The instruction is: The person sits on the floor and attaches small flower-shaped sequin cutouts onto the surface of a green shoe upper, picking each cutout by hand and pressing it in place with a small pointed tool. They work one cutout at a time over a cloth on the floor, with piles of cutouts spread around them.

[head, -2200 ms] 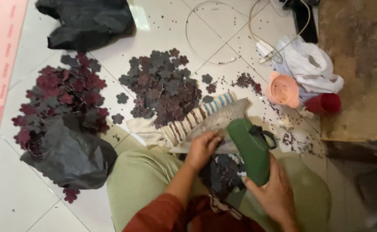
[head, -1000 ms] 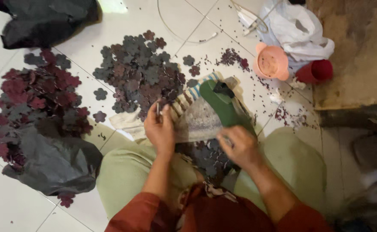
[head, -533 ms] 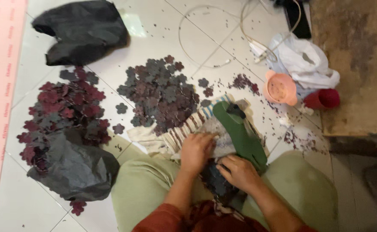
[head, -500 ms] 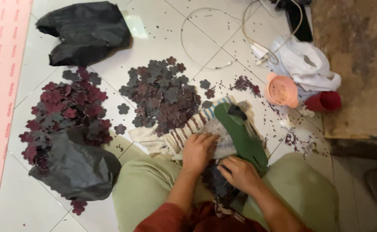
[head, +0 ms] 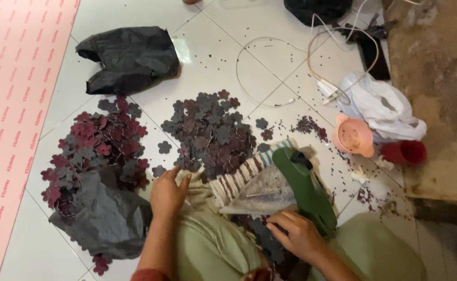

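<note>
My left hand [head: 168, 193] rests fingers-apart on the floor beside my knee, at the near edge of a heap of dark flower-shaped cutouts [head: 209, 132]. My right hand [head: 297, 235] lies in my lap on a cluster of the same dark cutouts [head: 266, 243], fingers curled over them, right beside a green hand punch tool [head: 306, 190]. A clear plastic sheet [head: 262, 196] and a striped cloth [head: 244, 170] lie between the two hands. A second, redder heap of cutouts [head: 96, 151] sits to the left.
A black plastic bag [head: 128, 58] lies at the far left, and another black bag [head: 99, 221] near my left knee. A pink cup [head: 353, 137], a red cup [head: 405, 152], a white bag [head: 382, 104] and white cables [head: 312, 62] lie right. A pink mat [head: 15, 78] borders the left.
My left hand has left my lap and moved left onto the floor by the cutout heap. My right hand stays in my lap beside the green tool.
</note>
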Demonstrator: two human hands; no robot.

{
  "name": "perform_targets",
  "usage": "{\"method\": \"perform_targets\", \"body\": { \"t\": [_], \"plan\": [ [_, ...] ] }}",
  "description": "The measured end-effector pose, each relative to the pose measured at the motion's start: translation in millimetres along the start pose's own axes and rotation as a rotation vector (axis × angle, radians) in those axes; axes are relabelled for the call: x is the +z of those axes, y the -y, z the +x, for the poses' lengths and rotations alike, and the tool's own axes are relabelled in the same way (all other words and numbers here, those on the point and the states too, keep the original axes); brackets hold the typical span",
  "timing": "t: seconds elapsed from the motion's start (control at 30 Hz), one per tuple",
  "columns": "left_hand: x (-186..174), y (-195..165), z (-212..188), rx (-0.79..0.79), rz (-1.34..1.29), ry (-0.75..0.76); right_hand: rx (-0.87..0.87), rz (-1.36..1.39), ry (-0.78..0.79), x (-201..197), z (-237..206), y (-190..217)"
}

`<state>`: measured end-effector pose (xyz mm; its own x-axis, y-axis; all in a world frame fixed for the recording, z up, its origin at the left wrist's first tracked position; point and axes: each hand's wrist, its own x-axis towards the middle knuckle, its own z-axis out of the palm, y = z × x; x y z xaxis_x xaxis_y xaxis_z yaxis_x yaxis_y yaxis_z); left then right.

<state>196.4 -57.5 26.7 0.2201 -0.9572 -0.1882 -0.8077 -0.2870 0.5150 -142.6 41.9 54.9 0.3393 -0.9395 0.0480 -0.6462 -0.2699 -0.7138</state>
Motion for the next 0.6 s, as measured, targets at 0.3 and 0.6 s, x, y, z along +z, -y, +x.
{"method": "perform_targets", "body": {
  "t": [0.3, 0.6],
  "plan": [
    [14.0, -10.0, 79.1, 1.061, 0.176, 0.275, 0.105, -0.145, -0.135, -72.2, 191.4, -38.8],
    [75.0, 44.5, 129.7, 1.253, 0.144, 0.227, -0.527, -0.350, 0.527, -35.3, 339.6, -162.1]
  ]
}}
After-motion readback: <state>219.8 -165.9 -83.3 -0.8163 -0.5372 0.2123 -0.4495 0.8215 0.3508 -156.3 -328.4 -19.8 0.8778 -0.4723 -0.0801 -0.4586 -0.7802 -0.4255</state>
